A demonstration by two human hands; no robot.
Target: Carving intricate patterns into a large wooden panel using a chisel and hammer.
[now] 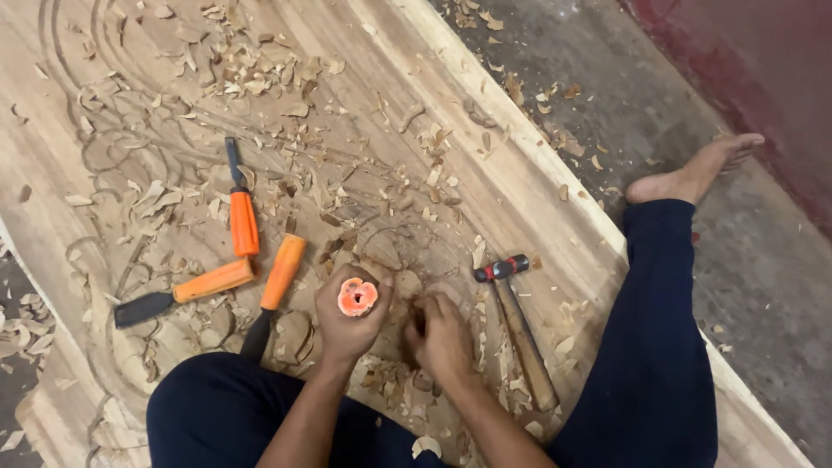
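Head view: left hand [347, 325] grasps orange-handled chisel [357, 297], right hand [440, 334] steadies its tip, fingers curled; carving wooden panel [520, 186]; next needs wooden-handled hammer [517, 325], right of hands.

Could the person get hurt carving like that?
Maybe. The left hand grips a chisel while the right hand sits close by its working end, so a slip might nick a finger. Three spare chisels lie beside the left knee; shifting could bump a blade. The foot is bare among wood chips, which might poke it.
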